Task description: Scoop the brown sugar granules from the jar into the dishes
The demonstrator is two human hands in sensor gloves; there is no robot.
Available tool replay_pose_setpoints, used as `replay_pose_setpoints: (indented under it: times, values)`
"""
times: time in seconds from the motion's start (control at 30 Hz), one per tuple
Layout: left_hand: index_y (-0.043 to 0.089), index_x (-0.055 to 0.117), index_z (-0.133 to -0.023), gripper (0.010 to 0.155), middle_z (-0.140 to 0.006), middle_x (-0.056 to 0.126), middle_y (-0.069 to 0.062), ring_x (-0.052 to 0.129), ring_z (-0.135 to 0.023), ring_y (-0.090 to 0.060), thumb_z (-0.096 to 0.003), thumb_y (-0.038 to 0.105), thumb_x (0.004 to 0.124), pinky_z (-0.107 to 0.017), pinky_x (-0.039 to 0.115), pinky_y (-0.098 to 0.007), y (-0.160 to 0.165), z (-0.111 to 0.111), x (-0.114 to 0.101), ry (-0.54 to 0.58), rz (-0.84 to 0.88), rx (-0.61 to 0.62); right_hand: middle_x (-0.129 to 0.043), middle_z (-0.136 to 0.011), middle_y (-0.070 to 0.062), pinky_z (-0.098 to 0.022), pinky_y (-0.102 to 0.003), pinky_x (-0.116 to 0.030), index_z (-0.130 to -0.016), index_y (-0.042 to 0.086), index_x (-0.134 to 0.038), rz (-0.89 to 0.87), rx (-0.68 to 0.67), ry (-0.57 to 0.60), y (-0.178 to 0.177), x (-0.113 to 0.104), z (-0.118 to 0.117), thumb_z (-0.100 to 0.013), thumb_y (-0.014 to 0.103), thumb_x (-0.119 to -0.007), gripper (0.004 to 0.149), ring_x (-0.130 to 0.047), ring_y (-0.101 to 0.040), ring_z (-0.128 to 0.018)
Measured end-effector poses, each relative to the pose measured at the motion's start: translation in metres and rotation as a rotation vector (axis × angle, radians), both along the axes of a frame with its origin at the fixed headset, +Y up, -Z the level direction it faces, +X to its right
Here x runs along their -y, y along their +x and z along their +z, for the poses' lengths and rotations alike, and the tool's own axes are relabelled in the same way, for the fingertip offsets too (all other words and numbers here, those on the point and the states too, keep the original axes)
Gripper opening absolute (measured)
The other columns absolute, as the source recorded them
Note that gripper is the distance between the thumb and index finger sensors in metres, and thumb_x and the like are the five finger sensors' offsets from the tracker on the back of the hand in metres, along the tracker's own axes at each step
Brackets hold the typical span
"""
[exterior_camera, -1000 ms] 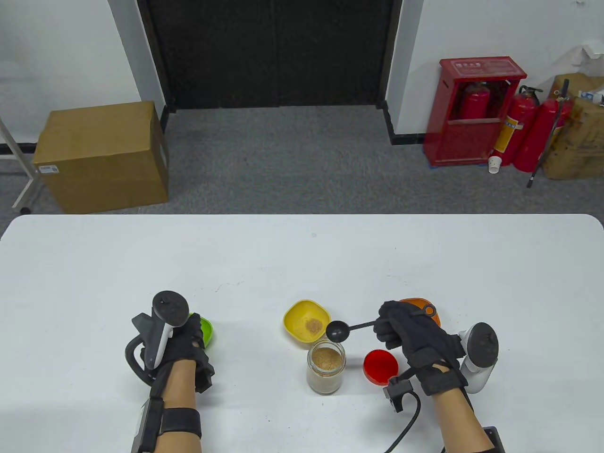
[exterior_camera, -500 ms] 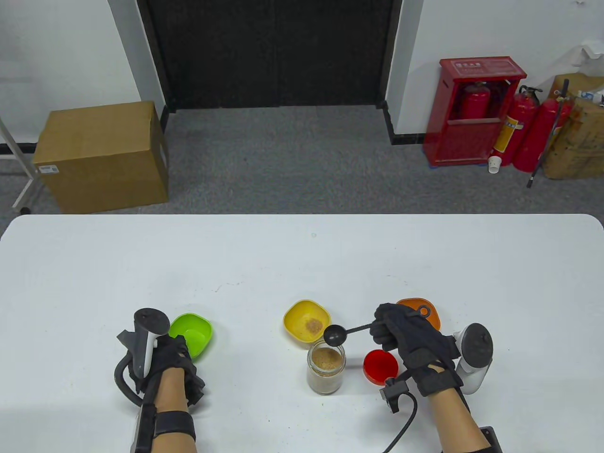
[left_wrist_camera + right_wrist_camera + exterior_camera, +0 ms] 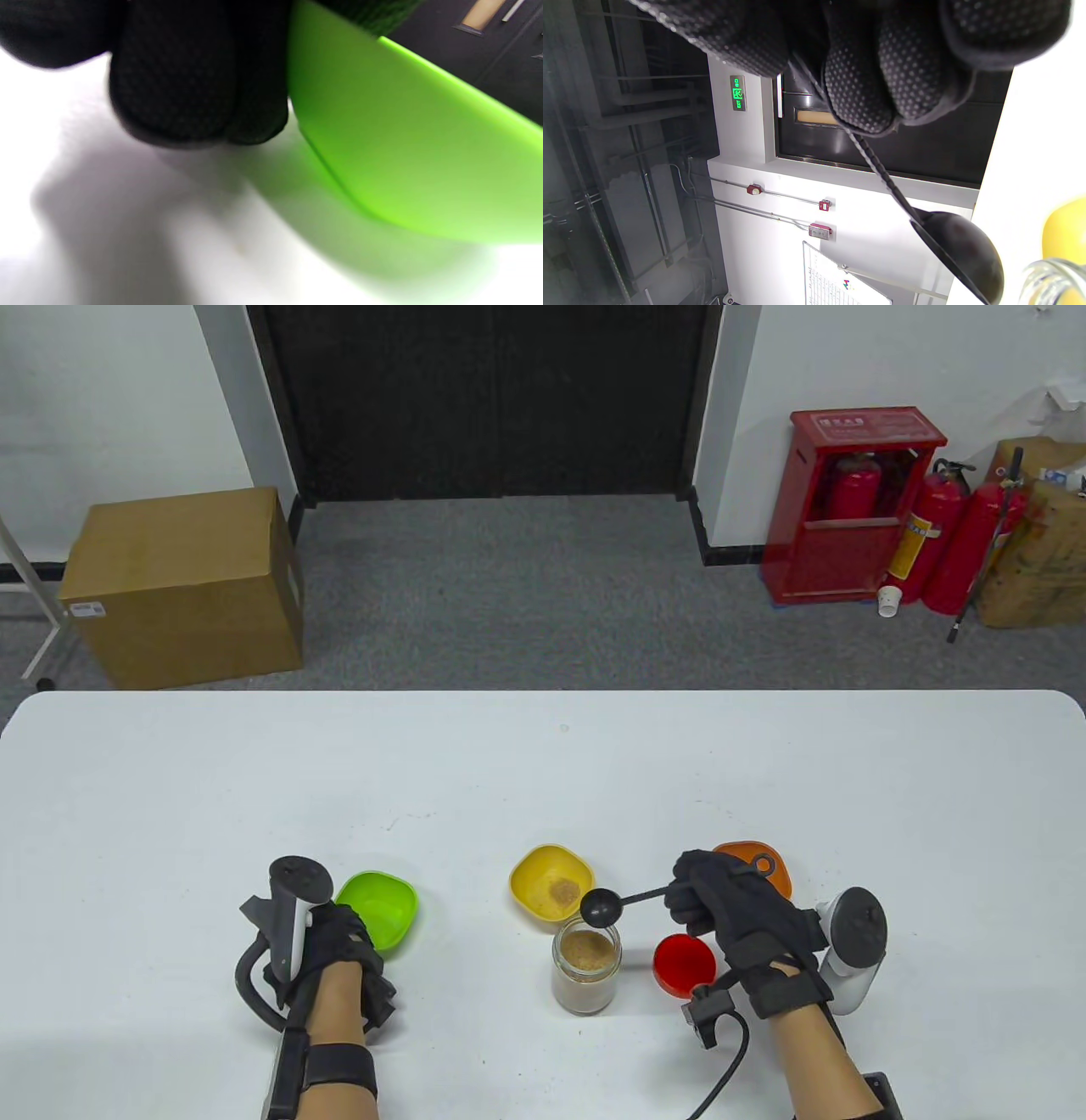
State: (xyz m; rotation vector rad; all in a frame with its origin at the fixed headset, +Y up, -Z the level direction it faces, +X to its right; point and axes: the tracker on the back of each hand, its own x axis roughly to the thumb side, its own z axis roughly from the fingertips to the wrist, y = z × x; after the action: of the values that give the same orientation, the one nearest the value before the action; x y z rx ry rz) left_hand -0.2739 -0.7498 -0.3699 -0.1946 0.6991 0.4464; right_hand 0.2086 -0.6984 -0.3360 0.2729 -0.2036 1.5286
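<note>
A glass jar [image 3: 585, 965] of brown sugar stands open on the white table [image 3: 543, 780]. My right hand [image 3: 730, 903] grips a black measuring spoon [image 3: 604, 906] by its handle; the bowl hovers just above the jar's far rim. The spoon [image 3: 961, 250] shows in the right wrist view beside the jar rim [image 3: 1050, 279]. A yellow dish [image 3: 550, 885] behind the jar holds a little sugar. My left hand [image 3: 344, 954] holds the near edge of a green dish [image 3: 379, 904], which fills the left wrist view [image 3: 407, 140], tilted, with my fingers [image 3: 191, 84] against it.
A red jar lid [image 3: 684, 965] lies right of the jar. An orange dish [image 3: 768, 867] sits partly hidden behind my right hand. A cable [image 3: 721, 1069] trails from my right wrist. Beyond the table's far edge stand a cardboard box [image 3: 182, 585] and a red extinguisher cabinet [image 3: 848, 504].
My left hand has moved the green dish to the right, toward the jar. My right hand and the spoon shifted slightly left over the jar, then held still.
</note>
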Motion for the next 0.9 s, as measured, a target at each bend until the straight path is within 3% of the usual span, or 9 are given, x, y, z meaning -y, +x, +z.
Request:
replay_pose_setpoints:
  times: [0.2, 0.47, 0.9]
  values:
    - [0.006, 0.079, -0.092, 0.049, -0.061, 0.108, -0.006, 0.11, -0.034, -0.022, -0.0556, 0.039, 0.081, -0.031, 0.089, -0.046, 0.031, 0.003, -0.03, 0.084, 0.031, 0.102, -0.1, -0.064, -0.024, -0.026, -0.054, -0.083, -0.083, 0.004, -0.087, 0.012, -0.006, 0.014, -0.002, -0.001, 0.0, -0.058, 0.036, -0.078, 0.041, -0.093, -0.043, -0.045]
    - [0.005, 0.082, -0.088, 0.049, -0.064, 0.108, -0.007, 0.112, -0.036, -0.023, -0.0557, 0.041, 0.08, -0.031, 0.09, -0.047, 0.072, 0.02, -0.062, 0.203, 0.036, 0.198, -0.1, -0.065, -0.024, -0.027, -0.055, -0.082, -0.083, 0.004, -0.086, 0.01, -0.017, 0.033, -0.004, -0.004, 0.002, -0.058, 0.036, -0.078, 0.041, -0.092, -0.043, -0.046]
    - [0.005, 0.08, -0.092, 0.05, -0.066, 0.106, -0.01, 0.11, -0.039, -0.025, -0.0562, 0.041, 0.079, -0.033, 0.088, -0.048, 0.105, 0.049, -0.062, 0.246, 0.096, 0.285, -0.099, -0.065, -0.024, -0.028, -0.056, -0.082, -0.083, 0.004, -0.086, 0.089, -0.033, 0.072, -0.013, -0.008, 0.006, -0.058, 0.036, -0.078, 0.042, -0.092, -0.044, -0.047]
